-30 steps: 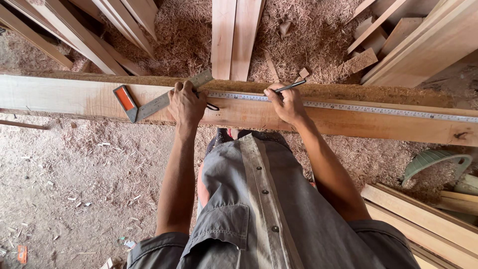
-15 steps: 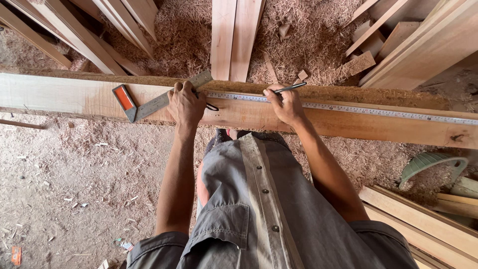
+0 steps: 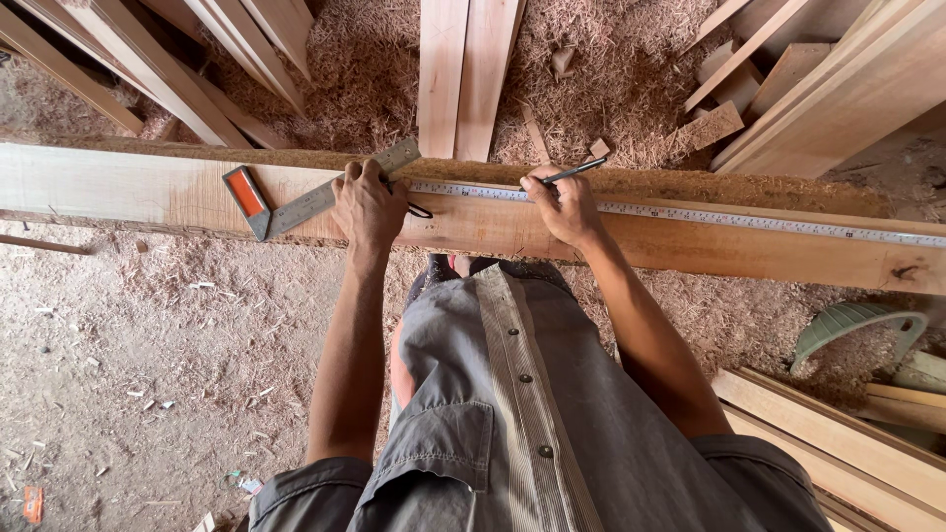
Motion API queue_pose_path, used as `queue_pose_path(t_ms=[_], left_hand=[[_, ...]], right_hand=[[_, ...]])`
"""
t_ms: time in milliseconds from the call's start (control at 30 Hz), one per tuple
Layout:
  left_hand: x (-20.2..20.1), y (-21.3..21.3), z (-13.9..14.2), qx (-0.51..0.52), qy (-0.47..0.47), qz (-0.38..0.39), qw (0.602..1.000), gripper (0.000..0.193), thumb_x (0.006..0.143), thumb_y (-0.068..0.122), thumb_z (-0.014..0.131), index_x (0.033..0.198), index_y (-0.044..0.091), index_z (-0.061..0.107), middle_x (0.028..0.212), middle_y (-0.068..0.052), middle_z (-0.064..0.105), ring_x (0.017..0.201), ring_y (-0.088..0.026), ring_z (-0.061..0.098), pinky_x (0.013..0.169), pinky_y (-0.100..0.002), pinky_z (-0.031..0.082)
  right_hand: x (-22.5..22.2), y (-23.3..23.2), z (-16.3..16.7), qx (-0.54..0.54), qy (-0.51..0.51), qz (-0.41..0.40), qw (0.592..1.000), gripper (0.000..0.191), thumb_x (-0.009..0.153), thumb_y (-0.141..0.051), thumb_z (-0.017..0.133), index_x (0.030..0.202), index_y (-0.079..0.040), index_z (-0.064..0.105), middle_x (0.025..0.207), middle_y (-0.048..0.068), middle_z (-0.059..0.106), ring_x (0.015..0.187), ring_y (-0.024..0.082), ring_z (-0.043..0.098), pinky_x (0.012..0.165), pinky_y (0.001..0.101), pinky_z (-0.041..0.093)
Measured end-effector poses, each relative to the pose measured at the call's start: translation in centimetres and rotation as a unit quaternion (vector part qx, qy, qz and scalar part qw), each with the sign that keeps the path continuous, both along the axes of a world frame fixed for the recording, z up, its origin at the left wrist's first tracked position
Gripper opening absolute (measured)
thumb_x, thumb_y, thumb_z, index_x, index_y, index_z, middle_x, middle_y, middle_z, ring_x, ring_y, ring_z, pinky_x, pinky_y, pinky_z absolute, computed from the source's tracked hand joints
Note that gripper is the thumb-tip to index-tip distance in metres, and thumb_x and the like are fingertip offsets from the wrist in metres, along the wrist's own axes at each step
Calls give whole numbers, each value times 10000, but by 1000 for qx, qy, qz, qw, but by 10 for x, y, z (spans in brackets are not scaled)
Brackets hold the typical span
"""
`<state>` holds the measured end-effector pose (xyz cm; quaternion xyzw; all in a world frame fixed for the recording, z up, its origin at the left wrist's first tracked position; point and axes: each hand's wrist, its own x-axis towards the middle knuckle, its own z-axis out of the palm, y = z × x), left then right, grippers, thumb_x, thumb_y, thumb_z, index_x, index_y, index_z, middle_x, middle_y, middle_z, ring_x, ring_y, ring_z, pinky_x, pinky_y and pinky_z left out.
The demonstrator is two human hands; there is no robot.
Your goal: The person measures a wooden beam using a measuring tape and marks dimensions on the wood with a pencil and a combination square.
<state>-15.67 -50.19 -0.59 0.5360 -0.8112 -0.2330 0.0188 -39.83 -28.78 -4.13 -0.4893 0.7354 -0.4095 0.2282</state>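
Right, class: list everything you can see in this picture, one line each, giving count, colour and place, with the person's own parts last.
plank: one, pale brown, lying across the middle
tape: one, silver, stretched along the plank to the right
square: one, steel blade with an orange and black handle, on the plank at left
pencil: one, dark, in the right hand
boards: several, pale, stacked above, at both upper corners and lower right
sawdust: tan, covering the ground
green thing: one, lower right, kind unclear
left hand: pressing on the square
right hand: holding the pencil at the tape
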Motion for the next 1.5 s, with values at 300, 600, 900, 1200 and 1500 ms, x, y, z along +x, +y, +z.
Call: queue_pose_path(t_ms=[300,600,900,1200,1500], left_hand=[[0,-1,-6,6,4,0,1000,309,824,258,785,1046,62,694,1064,-141,631,1024,-357,573,742,-517,527],[0,0,-4,-1,0,-1,1000,289,829,250,768,1042,68,695,1065,-130,632,1008,-344,576,711,-501,532],[1,1,3,-4,4,1,1000,323,828,279,783,1054,64,697,1087,-136,634,1019,-359,581,725,-518,537],[2,2,4,-9,11,6,1000,306,831,265,779,1051,68,702,1112,-135,633,1034,-372,580,752,-532,536],[1,-2,4,7,5,9,1000,327,839,308,797,1047,73,703,1095,-129,628,1036,-362,572,764,-526,525]], right_hand=[[4,-2,2,-64,-14,27,997,211,1086,-231,631,986,-64,713,811,25,689,581,77,512,469,255,423],[4,0,-3,-26,-14,15,999,244,1089,-263,596,1017,-69,725,841,37,718,561,71,519,452,249,432],[4,-3,8,-26,-25,1,999,258,1075,-250,611,955,-52,724,774,34,705,556,87,515,468,268,404],[0,-1,2,-39,-30,-2,999,300,1083,-281,595,934,-53,721,743,31,694,522,68,490,435,259,386],[-9,-5,-11,-88,-17,-31,996,313,1104,-306,582,970,-58,719,730,28,696,484,46,449,388,228,333]])
